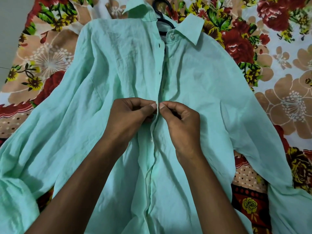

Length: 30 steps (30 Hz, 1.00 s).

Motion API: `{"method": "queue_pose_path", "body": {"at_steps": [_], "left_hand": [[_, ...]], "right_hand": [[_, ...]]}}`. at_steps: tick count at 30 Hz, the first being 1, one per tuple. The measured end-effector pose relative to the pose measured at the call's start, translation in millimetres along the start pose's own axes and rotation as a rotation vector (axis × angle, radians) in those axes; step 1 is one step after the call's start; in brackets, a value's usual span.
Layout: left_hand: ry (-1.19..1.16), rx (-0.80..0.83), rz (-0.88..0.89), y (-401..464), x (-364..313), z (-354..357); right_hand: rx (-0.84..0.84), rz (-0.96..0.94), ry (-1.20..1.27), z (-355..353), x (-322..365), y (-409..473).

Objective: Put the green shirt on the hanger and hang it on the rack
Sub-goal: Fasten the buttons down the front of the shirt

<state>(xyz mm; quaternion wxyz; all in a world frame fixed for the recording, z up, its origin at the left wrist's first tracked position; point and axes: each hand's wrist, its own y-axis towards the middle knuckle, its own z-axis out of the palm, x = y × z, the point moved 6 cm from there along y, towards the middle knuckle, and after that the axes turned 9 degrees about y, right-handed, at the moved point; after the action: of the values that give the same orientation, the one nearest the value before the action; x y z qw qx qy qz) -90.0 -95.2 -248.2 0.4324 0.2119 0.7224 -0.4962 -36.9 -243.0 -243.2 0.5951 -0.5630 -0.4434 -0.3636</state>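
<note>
Floral cotton in red, tan, yellow and pale blue covers the whole surface as a printed bedsheet (278,68), and spread flat across it, front side up, lies the wrinkled mint-green long-sleeved button shirt (118,73), collar at the far end and both sleeves flung out to the sides. Inside the open collar sits a black plastic hanger (161,19) — its hook curls out above the neckband and part of one shoulder arm shows in the gap below the top button, the rest hidden under the cloth. Two dark buttons show on the placket above the hands; the top white button at the collar stands unfastened. Both bare forearms reach in from the near edge and meet at the shirt's middle. The left hand (130,115) is curled, thumb and forefinger pinching the raised edge of the placket from its side; the right hand (182,119) mirrors it, fingers curled, thumb and forefinger pinching the opposite side of that same fold. The thumb tips nearly touch — only the thin ridge of green cloth stands between them.
</note>
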Motion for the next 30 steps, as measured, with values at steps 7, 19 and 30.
{"method": "queue_pose_path", "body": {"at_steps": [7, 19, 30], "left_hand": [[-0.007, -0.022, 0.007, -1, 5, 2], [0.119, -0.084, 0.056, 2, 2, 7], [0.273, -0.158, 0.190, -4, 0, 10]], "right_hand": [[0.089, -0.027, -0.036, 4, 2, 0], [0.074, -0.125, -0.213, 4, 5, 1], [0.026, -0.188, -0.238, -1, -5, 2]]}}
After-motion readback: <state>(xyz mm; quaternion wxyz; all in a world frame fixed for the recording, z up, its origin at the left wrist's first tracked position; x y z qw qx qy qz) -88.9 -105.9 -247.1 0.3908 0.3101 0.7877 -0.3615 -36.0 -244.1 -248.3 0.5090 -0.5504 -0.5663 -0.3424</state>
